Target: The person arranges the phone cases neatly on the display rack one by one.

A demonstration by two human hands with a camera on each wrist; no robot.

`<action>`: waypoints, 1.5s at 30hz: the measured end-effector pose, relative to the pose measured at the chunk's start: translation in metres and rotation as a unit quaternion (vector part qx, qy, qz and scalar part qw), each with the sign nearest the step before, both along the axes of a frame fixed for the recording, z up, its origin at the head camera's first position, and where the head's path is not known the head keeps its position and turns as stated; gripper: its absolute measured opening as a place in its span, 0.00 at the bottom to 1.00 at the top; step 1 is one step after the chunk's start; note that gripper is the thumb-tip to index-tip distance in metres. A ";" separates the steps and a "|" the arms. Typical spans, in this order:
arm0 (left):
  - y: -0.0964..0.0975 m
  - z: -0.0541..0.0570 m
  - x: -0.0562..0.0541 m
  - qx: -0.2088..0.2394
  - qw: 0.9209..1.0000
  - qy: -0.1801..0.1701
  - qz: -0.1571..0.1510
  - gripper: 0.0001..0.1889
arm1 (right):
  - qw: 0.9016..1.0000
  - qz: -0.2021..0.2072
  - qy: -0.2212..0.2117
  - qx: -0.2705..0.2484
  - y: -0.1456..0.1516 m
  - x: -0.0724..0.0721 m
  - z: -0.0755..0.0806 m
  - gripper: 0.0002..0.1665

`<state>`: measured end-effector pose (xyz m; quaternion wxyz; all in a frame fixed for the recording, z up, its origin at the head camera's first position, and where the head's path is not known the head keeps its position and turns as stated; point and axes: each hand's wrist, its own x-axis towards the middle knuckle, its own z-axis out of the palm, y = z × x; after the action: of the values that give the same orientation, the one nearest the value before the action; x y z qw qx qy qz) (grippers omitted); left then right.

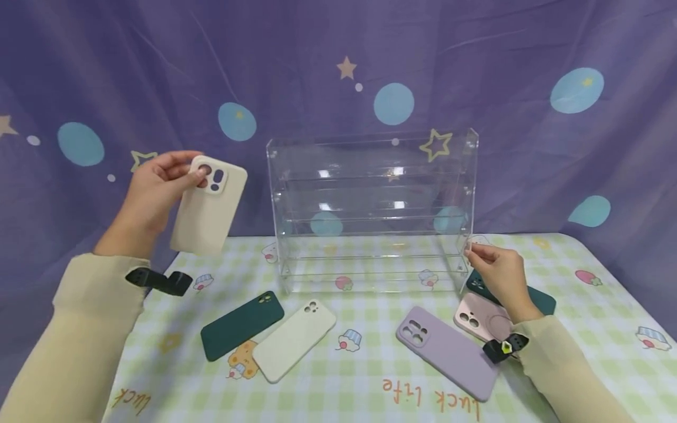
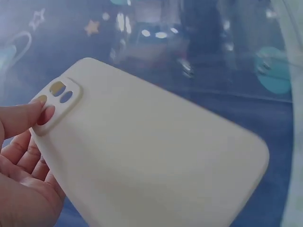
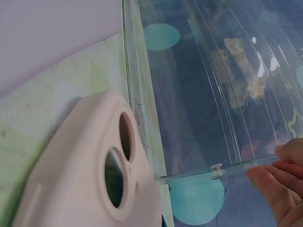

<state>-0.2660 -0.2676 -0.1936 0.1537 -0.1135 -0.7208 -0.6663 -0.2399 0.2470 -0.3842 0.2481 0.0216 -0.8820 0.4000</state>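
My left hand holds a cream phone case up in the air, left of a clear acrylic tiered rack. Its thumb presses by the camera cutouts, and the other fingers lie behind the case, as the left wrist view also shows. The case's back faces me, tilted. At the rack's lower right side, my right hand pinches the edge of the side panel between thumb and fingers. Below that hand lie a pink phone case and a dark green phone case, both partly covered by it.
A purple phone case lies at front right, near the pink one. On the left lie another dark green case and a white case, side by side. A checked cloth covers the table; a purple curtain hangs behind.
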 end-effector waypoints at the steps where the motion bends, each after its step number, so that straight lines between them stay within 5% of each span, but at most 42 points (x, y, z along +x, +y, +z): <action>1: 0.004 0.008 0.001 0.005 1.000 0.004 -0.009 0.11 | 1.000 -0.001 -0.002 0.001 0.000 0.000 0.000 0.18; 8: 0.036 0.049 -0.002 0.011 1.000 -0.006 -0.021 0.17 | 1.000 -0.001 -0.013 0.007 0.003 0.002 -0.003 0.18; 19: 0.113 0.083 -0.026 -0.003 0.999 0.021 -0.041 0.12 | 1.000 0.012 -0.012 0.025 0.002 0.003 -0.004 0.18; 29: 0.172 0.091 -0.054 0.081 0.995 0.012 -0.057 0.16 | 0.999 0.015 -0.005 0.040 0.000 0.006 -0.003 0.16; 38: 0.200 0.093 -0.080 0.208 0.976 -0.013 -0.057 0.14 | 0.999 0.010 -0.006 0.045 -0.002 0.008 -0.006 0.16; 45: 0.220 0.095 -0.092 0.235 0.970 -0.008 -0.063 0.13 | 0.999 0.006 -0.003 0.050 -0.003 0.009 -0.004 0.16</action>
<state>-0.3577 -0.0475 -0.0990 0.1286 -0.1141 -0.5366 -0.8261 -0.2308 0.2442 -0.3880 0.2414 0.0382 -0.9014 0.3574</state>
